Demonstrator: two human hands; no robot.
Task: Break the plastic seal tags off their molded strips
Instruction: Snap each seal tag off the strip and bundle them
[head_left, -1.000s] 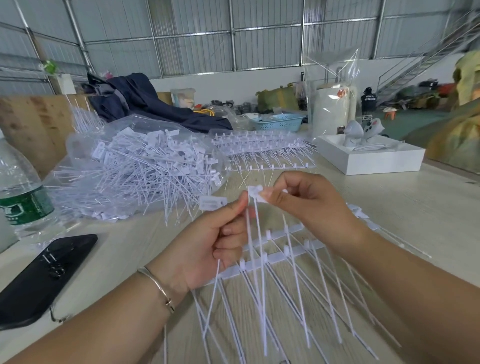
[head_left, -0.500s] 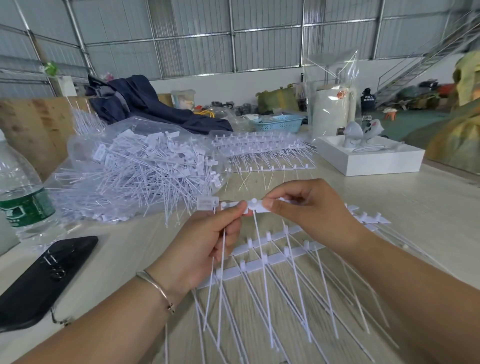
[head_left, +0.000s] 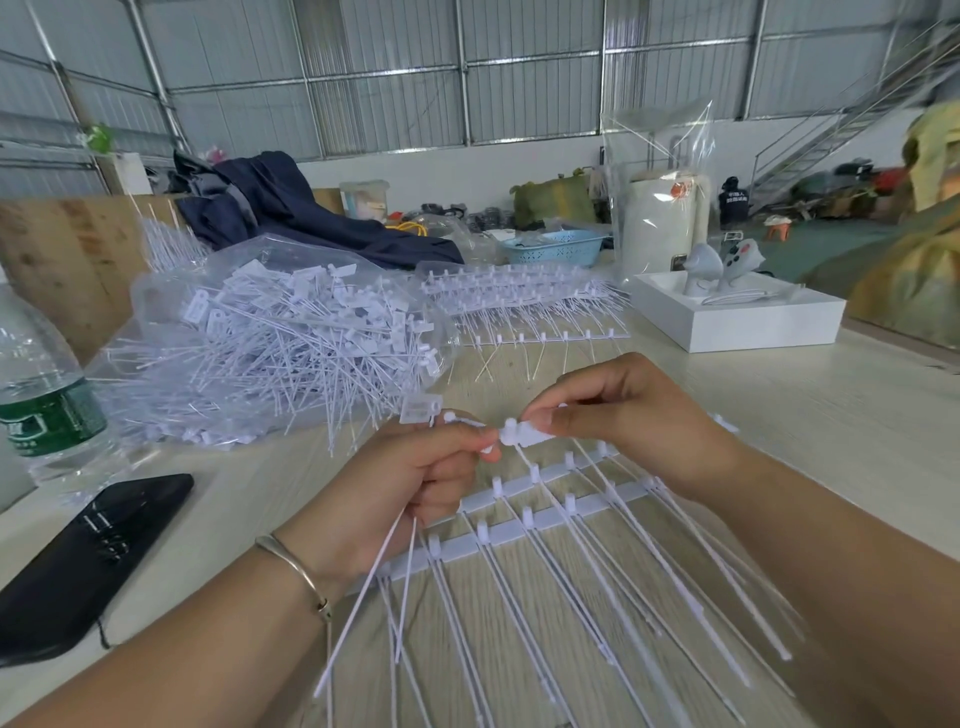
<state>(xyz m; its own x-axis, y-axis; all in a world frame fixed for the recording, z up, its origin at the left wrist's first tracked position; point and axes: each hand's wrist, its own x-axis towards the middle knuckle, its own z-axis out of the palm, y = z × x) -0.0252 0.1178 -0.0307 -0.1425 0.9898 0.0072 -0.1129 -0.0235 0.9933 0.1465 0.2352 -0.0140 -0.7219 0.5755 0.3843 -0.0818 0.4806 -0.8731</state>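
White molded strips (head_left: 540, 519) with long thin tails lie on the table in front of me, fanning toward the near edge. My left hand (head_left: 410, 483) grips a few loose seal tags (head_left: 421, 410), their tails hanging down past my wrist. My right hand (head_left: 618, 415) pinches the head of another tag (head_left: 519, 434) just above the strips. The two hands almost touch. A clear bag heaped with separated tags (head_left: 280, 338) sits at the left back.
More unbroken strips (head_left: 524, 301) lie stacked behind. A water bottle (head_left: 41, 395) and a black phone (head_left: 88, 556) are at the left. A white box (head_left: 737, 317) with grey objects stands at the right back, next to a blue basket (head_left: 556, 248).
My right hand has pulled its tag slightly right and down, away from the left hand. The tails in my left hand have swung leftward.
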